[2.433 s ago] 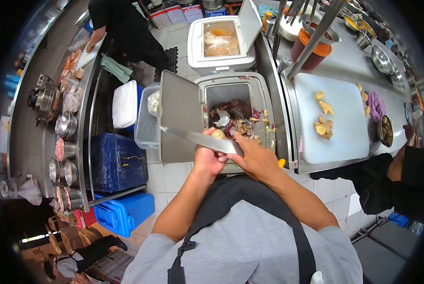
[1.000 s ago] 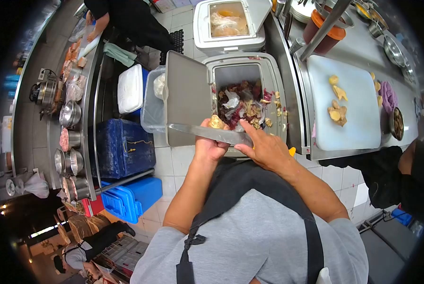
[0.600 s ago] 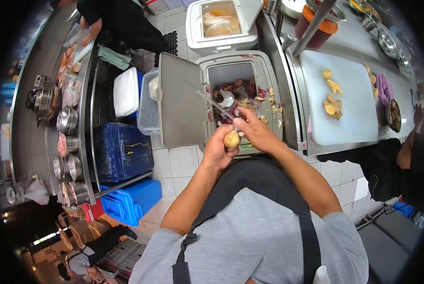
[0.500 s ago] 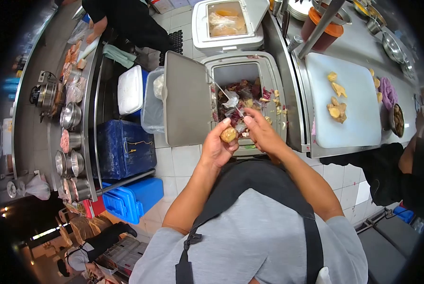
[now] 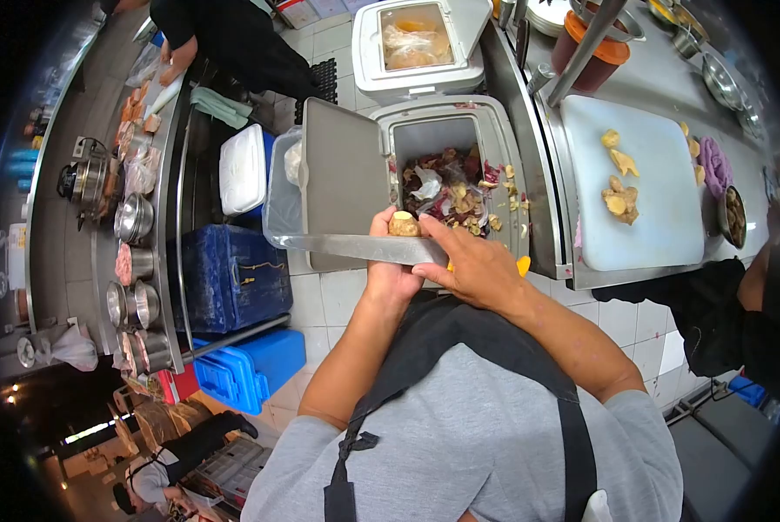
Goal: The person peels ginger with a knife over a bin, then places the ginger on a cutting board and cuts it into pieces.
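Observation:
Over the open bin, my left hand [image 5: 390,277] is closed around a piece of ginger [image 5: 404,224], its pale cut face turned up. My right hand [image 5: 477,265] grips a knife whose wide blade [image 5: 364,249] points left and passes just below the ginger, across my left fingers. A bit of the yellow knife handle [image 5: 524,265] shows beyond my right hand. Beneath both hands, the grey bin [image 5: 503,139] holds peelings [image 5: 464,204] and scraps of plastic. On the white cutting board [image 5: 659,226] to the right lie peeled ginger pieces [image 5: 620,200].
The bin's lid [image 5: 346,174] is swung up to the left. A purple cloth [image 5: 714,165] and a metal bowl [image 5: 732,217] sit beside the board. Blue containers [image 5: 233,278] stand at left under a counter with steel pots [image 5: 133,217]. Another person's arm [image 5: 179,56] reaches over that counter.
The knife has swung from pointing away over the bin to lying flat-side up toward the left. My right hand has turned and come nearer; the ginger has shifted slightly up and left.

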`<state>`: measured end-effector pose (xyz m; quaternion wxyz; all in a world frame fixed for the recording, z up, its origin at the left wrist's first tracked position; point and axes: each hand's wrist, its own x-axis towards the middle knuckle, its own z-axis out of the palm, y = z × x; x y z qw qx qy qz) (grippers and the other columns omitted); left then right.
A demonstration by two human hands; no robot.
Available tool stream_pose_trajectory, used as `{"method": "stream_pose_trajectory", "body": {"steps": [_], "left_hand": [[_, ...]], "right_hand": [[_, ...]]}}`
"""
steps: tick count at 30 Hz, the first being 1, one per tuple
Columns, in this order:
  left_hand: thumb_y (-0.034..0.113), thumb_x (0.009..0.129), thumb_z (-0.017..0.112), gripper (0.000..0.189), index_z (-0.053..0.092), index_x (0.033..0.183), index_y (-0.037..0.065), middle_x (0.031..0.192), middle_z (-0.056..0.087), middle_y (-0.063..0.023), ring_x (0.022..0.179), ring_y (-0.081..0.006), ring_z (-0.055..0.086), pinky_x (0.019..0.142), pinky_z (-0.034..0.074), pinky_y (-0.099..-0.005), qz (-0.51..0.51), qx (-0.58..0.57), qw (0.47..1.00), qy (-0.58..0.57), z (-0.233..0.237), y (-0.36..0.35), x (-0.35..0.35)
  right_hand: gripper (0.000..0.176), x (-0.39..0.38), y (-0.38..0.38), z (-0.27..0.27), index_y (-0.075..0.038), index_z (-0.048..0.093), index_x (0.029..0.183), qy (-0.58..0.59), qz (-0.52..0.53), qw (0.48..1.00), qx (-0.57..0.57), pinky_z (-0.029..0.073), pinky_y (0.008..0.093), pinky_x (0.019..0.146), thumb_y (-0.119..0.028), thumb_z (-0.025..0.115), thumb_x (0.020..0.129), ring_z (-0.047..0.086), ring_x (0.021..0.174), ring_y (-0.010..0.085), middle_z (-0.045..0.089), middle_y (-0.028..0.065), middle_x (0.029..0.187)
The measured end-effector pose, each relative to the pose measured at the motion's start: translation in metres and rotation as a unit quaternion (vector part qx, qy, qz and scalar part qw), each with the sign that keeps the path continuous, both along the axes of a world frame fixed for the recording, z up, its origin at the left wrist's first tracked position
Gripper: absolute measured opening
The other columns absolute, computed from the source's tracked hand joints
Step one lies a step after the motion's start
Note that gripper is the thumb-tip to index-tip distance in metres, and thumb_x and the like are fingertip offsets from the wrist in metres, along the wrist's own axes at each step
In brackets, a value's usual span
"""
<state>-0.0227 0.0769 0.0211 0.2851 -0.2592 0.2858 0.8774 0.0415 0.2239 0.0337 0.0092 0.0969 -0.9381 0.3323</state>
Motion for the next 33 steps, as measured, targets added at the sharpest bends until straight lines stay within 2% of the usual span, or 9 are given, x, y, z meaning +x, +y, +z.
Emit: {"method": "stream_pose_trajectory", "body": {"steps": [7, 10, 12, 17, 20, 22, 25, 29, 33], "left_hand": [[0.038, 0.093, 0.050, 0.032, 0.060, 0.090, 0.008, 0.081, 0.064, -0.0080, 0.073, -0.0222, 0.062, 0.070, 0.053, -0.0358, -0.047, 0.065, 0.997, 0.021, -0.020, -0.019, -0.009], [0.036, 0.093, 0.050, 0.029, 0.059, 0.090, 0.009, 0.080, 0.063, -0.0074, 0.072, -0.0204, 0.062, 0.065, 0.053, -0.0340, -0.131, 0.166, 0.976, 0.047, -0.019, -0.016, -0.010], [0.035, 0.094, 0.051, 0.025, 0.059, 0.092, 0.011, 0.081, 0.062, -0.0051, 0.074, -0.0183, 0.062, 0.065, 0.053, -0.0337, -0.006, -0.074, 0.997, -0.009, -0.017, 0.005, 0.003], [0.036, 0.092, 0.057, 0.027, 0.059, 0.097, 0.010, 0.089, 0.061, -0.0047, 0.083, -0.0188, 0.062, 0.071, 0.054, -0.0339, -0.061, -0.094, 0.994, 0.019, -0.036, 0.011, 0.018], [0.037, 0.095, 0.051, 0.027, 0.057, 0.092, 0.012, 0.081, 0.059, -0.0039, 0.068, -0.0169, 0.060, 0.057, 0.051, -0.0318, -0.033, -0.093, 0.995, -0.016, -0.040, 0.015, 0.028], [0.039, 0.098, 0.042, 0.030, 0.054, 0.086, 0.013, 0.071, 0.055, -0.0022, 0.051, -0.0144, 0.050, 0.042, 0.040, -0.0288, -0.209, -0.088, 0.974, 0.016, -0.047, 0.011, 0.037], [0.040, 0.098, 0.035, 0.036, 0.051, 0.080, 0.014, 0.064, 0.051, -0.0010, 0.041, -0.0124, 0.039, 0.036, 0.030, -0.0266, -0.154, -0.117, 0.981, -0.010, -0.014, 0.029, 0.035], [0.035, 0.094, 0.040, 0.031, 0.058, 0.084, 0.011, 0.069, 0.057, -0.0050, 0.048, -0.0151, 0.045, 0.040, 0.035, -0.0267, -0.039, 0.003, 0.999, 0.012, -0.029, 0.002, 0.000], [0.037, 0.094, 0.044, 0.033, 0.060, 0.087, 0.010, 0.070, 0.059, -0.0061, 0.052, -0.0163, 0.048, 0.044, 0.040, -0.0281, 0.000, 0.057, 0.997, 0.048, -0.024, -0.013, -0.013]], "right_hand": [[0.070, 0.003, 0.006, -0.005, -0.017, 0.047, 0.139, 0.060, -0.023, 0.998, 0.030, 0.051, 0.0419, 0.053, -0.056, 0.064, 0.083, 0.062, 0.062, 0.0308, 0.058, 0.0105, 0.080], [0.067, 0.005, 0.007, -0.003, -0.016, 0.050, 0.135, 0.077, -0.031, 0.996, 0.032, 0.052, 0.0409, 0.053, -0.057, 0.062, 0.084, 0.063, 0.062, 0.0309, 0.058, 0.0111, 0.079], [0.070, 0.005, 0.005, 0.002, -0.016, 0.042, 0.142, -0.050, -0.007, 0.998, 0.045, 0.053, 0.0449, 0.065, -0.055, 0.061, 0.086, 0.067, 0.080, 0.0340, 0.066, 0.0158, 0.099], [0.067, -0.002, 0.000, 0.006, -0.015, 0.035, 0.143, -0.135, 0.021, 0.991, -0.018, 0.051, 0.0504, 0.070, -0.056, 0.052, 0.092, 0.066, 0.092, 0.0417, 0.066, 0.0223, 0.109], [0.069, -0.007, 0.002, 0.005, -0.013, 0.036, 0.143, -0.193, 0.020, 0.980, -0.033, 0.050, 0.0516, 0.073, -0.056, 0.052, 0.092, 0.065, 0.091, 0.0434, 0.067, 0.0264, 0.098], [0.070, -0.017, 0.005, -0.005, -0.010, 0.037, 0.143, -0.179, -0.037, 0.982, -0.053, 0.049, 0.0523, 0.076, -0.056, 0.052, 0.092, 0.064, 0.091, 0.0456, 0.066, 0.0302, 0.093], [0.071, -0.030, 0.008, -0.010, -0.008, 0.037, 0.143, -0.150, -0.075, 0.981, -0.094, 0.049, 0.0513, 0.080, -0.055, 0.053, 0.093, 0.064, 0.091, 0.0473, 0.066, 0.0292, 0.094], [0.072, -0.016, 0.009, -0.037, -0.011, 0.036, 0.144, -0.057, -0.121, 0.973, -0.187, 0.048, 0.0508, 0.080, -0.056, 0.054, 0.092, 0.064, 0.093, 0.0453, 0.067, 0.0256, 0.098], [0.072, 0.000, 0.015, -0.021, -0.012, 0.035, 0.145, -0.122, -0.096, 0.981, -0.116, 0.049, 0.0501, 0.081, -0.055, 0.056, 0.091, 0.064, 0.096, 0.0439, 0.065, 0.0237, 0.111]]}}
